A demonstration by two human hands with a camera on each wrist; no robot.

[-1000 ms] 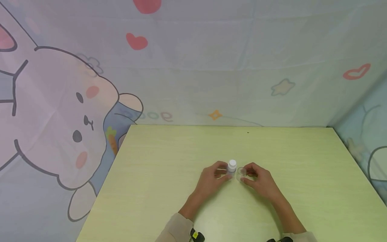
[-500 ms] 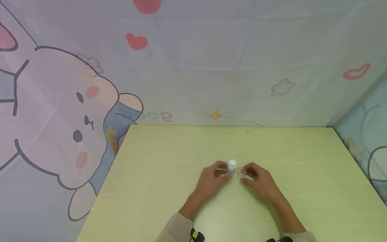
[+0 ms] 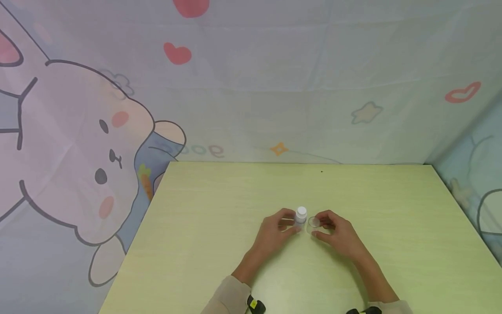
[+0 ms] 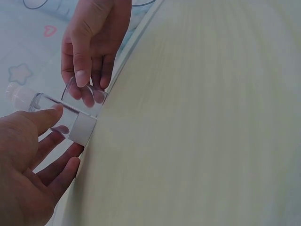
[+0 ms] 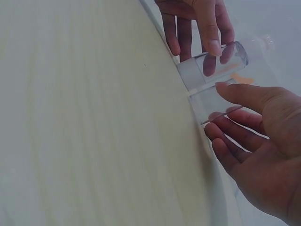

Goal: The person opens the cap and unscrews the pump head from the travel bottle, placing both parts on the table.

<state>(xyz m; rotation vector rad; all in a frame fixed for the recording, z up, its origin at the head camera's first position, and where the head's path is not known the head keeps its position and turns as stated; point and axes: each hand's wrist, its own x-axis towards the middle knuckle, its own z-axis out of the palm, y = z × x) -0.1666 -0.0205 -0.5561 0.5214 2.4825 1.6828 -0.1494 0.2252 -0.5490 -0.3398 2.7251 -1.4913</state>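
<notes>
Upright on the table (image 3: pixel 219 196) stands a small clear bottle (image 3: pixel 301 214) with a white top, its lower part a white band (image 4: pixel 83 129) in the left wrist view. My left hand (image 3: pixel 271 233) holds it from the left, thumb on the near side and fingers behind. Just to its right is a small clear open-topped cup (image 5: pixel 204 104). Thumb and fingers of my right hand (image 3: pixel 340 235) pinch this cup from the right. Bottle and cup stand side by side, their walls very close. Through the clear walls, fingertips show in both wrist views.
A printed cloth backdrop (image 3: pixel 251 87) with hearts and a cartoon rabbit hangs behind and beside the table. A tiny dark speck (image 3: pixel 322 172) lies near the table's back edge. Beige sleeves (image 3: pixel 229 296) and black wrist straps (image 3: pixel 256 305) show at the front.
</notes>
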